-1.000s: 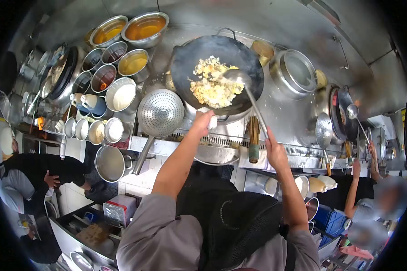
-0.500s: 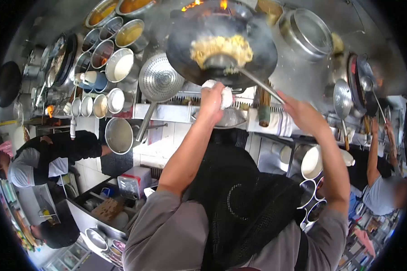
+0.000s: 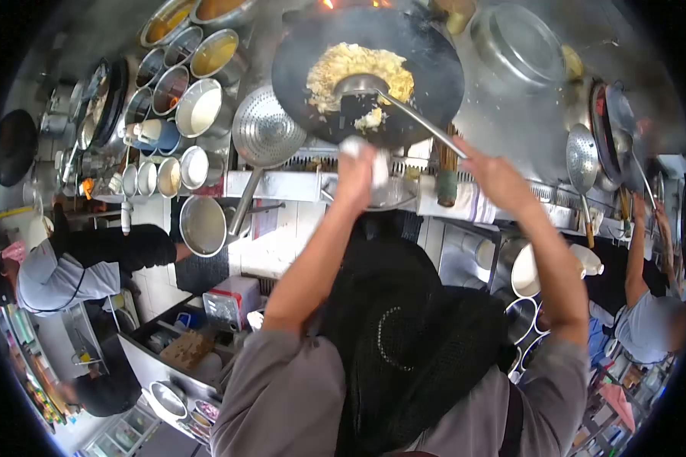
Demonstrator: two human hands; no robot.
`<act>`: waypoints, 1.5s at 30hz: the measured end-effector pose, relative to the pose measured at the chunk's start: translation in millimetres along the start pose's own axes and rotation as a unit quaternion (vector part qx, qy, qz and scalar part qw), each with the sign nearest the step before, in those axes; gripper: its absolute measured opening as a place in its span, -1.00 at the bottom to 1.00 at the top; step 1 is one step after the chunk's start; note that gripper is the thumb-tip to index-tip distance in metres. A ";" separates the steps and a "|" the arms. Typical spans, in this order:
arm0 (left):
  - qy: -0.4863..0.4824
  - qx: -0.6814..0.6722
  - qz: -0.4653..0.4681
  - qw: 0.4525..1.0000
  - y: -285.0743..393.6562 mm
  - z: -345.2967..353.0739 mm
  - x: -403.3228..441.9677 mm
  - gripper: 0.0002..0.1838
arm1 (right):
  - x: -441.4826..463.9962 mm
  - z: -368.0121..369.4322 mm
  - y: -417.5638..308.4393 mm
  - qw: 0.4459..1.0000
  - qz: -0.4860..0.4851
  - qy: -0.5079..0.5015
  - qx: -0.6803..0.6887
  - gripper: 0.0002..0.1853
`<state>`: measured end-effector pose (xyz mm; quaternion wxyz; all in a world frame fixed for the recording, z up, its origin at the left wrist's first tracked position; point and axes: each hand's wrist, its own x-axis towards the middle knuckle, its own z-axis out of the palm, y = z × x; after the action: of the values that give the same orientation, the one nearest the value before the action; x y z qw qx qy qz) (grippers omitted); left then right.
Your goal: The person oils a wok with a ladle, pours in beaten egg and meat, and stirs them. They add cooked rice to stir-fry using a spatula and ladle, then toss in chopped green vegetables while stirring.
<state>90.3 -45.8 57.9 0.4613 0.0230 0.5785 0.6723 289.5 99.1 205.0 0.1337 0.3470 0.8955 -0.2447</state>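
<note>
A large black wok (image 3: 434,84) holds a yellow and white mix that looks like egg and rice (image 3: 362,62). My left hand (image 3: 356,177) is closed around a white cloth (image 3: 379,169) at the wok's near edge; the part of the wok beneath the cloth is hidden. My right hand (image 3: 495,177) grips the handle of a metal ladle (image 3: 362,82), whose bowl rests among the food in the wok. A small clump of food lies on the near side of the ladle. Faint smoke or steam hangs over the wok.
A perforated strainer (image 3: 268,126) lies left of the wok, near bowls of sauces (image 3: 198,108). Flames (image 3: 358,3) show behind the wok. A bamboo brush (image 3: 447,186) and striped towel (image 3: 476,204) are at the front edge. Co-workers stand at left (image 3: 61,278) and right (image 3: 640,327).
Since a second ago, the wok has tilted and shifted, and flames have appeared behind it. The food has gathered toward its far side. My right hand has moved right with the ladle.
</note>
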 end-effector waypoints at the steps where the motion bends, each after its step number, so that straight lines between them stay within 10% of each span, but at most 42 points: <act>1: -0.003 -0.031 0.018 0.999 -28.7 -10.3 -7.8 -0.76 | 11.2 27.5 12.2 0.999 0.006 0.043 -0.024 -0.53; 4: -0.078 0.028 -0.085 0.993 -17.7 -43.1 -67.9 -0.72 | -11.8 31.9 30.4 0.988 -0.076 0.126 0.034 -0.50; 7: -0.021 -0.003 -0.088 0.996 26.3 -14.7 -81.3 -0.83 | -55.5 -33.4 15.0 0.988 -0.073 -0.103 0.090 -0.51; 10: -0.039 -0.078 -0.065 0.994 84.6 18.6 -33.3 -0.80 | -34.7 -43.4 13.0 0.984 -0.170 -0.005 0.052 -0.52; 12: -0.026 -0.048 -0.046 0.997 58.2 14.1 -18.8 -0.81 | 0.7 -25.0 -3.6 0.998 -0.031 -0.010 -0.052 -0.51; 17: -0.068 -0.001 0.026 0.997 -37.4 -33.2 -26.2 -0.74 | 27.7 58.0 25.1 0.954 -0.120 0.213 0.171 -0.49; 22: -0.005 -0.053 -0.037 0.998 10.1 -0.9 61.8 -0.82 | -13.4 -7.4 -41.6 0.915 0.094 0.052 0.388 -0.49; 25: -0.016 -0.008 0.011 1.000 3.3 5.6 97.0 -0.88 | 20.9 32.9 -27.2 0.927 -0.098 0.290 0.214 -0.48; 29: -0.036 -0.012 0.019 0.999 -15.1 -1.1 110.1 -0.83 | 91.8 64.7 -9.3 0.980 0.006 0.158 0.117 -0.48; 45: 0.054 0.011 0.064 0.996 -8.7 2.4 115.0 -0.77 | -4.8 36.5 -29.2 0.985 0.044 0.157 0.062 -0.52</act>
<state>30.9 29.5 -6.1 0.3850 0.0285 0.6074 0.6943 275.5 58.4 186.2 -0.0198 0.4282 0.8722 -0.2357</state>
